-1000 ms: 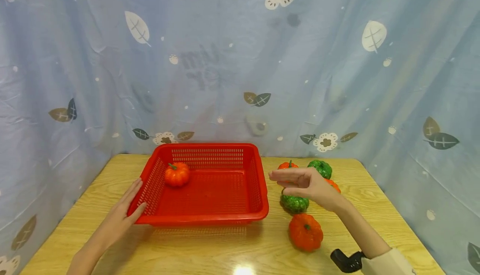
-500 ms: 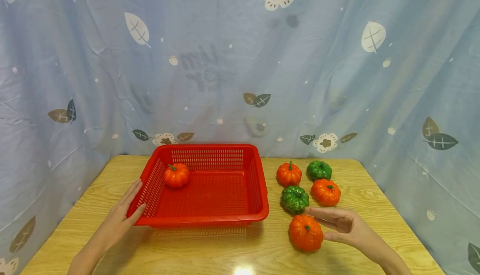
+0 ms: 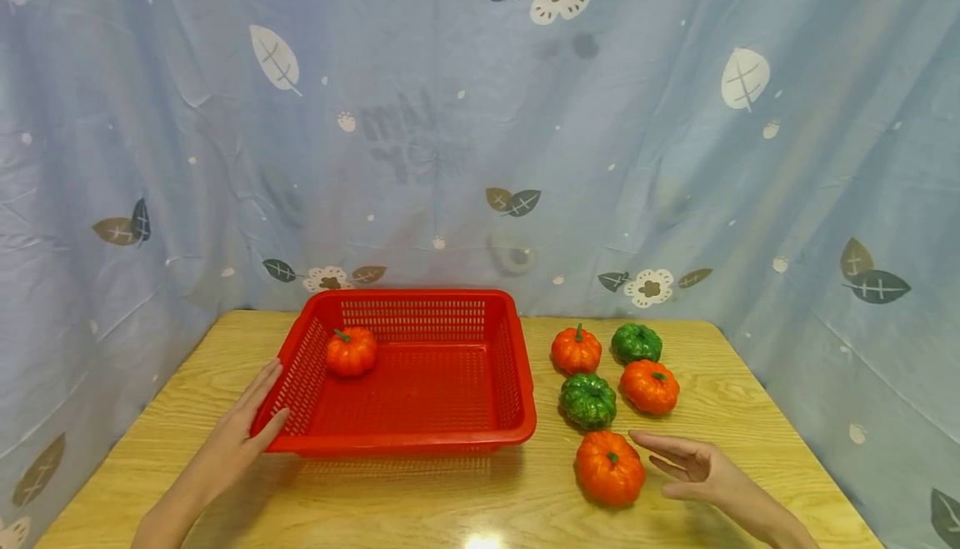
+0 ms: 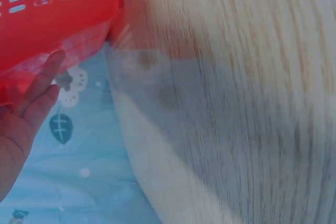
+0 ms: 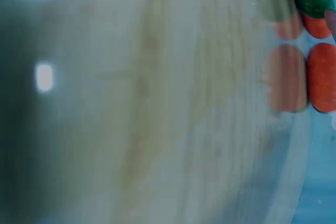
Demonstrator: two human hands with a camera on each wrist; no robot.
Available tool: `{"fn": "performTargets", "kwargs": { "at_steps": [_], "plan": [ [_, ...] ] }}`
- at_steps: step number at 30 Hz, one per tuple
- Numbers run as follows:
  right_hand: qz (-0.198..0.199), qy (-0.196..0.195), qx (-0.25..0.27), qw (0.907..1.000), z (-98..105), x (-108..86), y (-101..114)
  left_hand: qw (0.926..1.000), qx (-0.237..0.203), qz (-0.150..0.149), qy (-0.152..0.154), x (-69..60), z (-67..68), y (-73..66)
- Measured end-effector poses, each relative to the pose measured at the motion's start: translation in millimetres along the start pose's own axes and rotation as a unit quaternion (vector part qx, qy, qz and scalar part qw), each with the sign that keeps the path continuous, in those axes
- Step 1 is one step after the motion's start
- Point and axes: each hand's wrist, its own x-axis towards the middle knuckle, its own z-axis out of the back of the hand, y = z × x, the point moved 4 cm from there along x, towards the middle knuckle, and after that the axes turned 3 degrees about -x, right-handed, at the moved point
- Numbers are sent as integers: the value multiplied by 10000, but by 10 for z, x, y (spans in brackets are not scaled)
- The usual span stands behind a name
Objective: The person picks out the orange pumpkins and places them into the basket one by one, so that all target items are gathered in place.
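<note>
In the head view, my left hand (image 3: 236,428) rests against the left side of a red plastic basket (image 3: 405,441), its fingers straight along the rim; the left wrist view shows those fingers (image 4: 44,85) against the basket wall. Inside the basket, at the left, sits a small orange pumpkin (image 3: 352,352). My right hand (image 3: 701,474) is held above the table with nothing in it, fingers extended and apart. Just left of it lies a larger orange pumpkin (image 3: 610,468). Behind that stand a green pumpkin (image 3: 588,401) and another orange pumpkin (image 3: 650,386).
Farther back on the wooden table (image 3: 375,507) are an orange pumpkin (image 3: 576,351) with an upright stem and a dark green pumpkin (image 3: 637,342). A blue patterned curtain (image 3: 435,116) hangs behind the table and along both sides.
My right hand has moved from above the back pumpkins toward the front right, beside the nearest orange pumpkin. My left hand has stayed at the basket. The pumpkins and basket have not moved.
</note>
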Motion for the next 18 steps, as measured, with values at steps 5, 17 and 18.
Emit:
{"fn": "performTargets", "kwargs": {
  "at_steps": [5, 17, 18],
  "plan": [
    [-388, 133, -238, 9989, 22, 159, -67, 10000, -48, 15, 15, -8, -12, 4],
    [-717, 284, -1586, 9843, -37, 500, -118, 9999, -102, -119, -48, 4, -7, 0],
    [-721, 297, -1699, 9824, -49, 520, -126, 9999, -109, -112, -42, 4, -10, 3]
  ]
}}
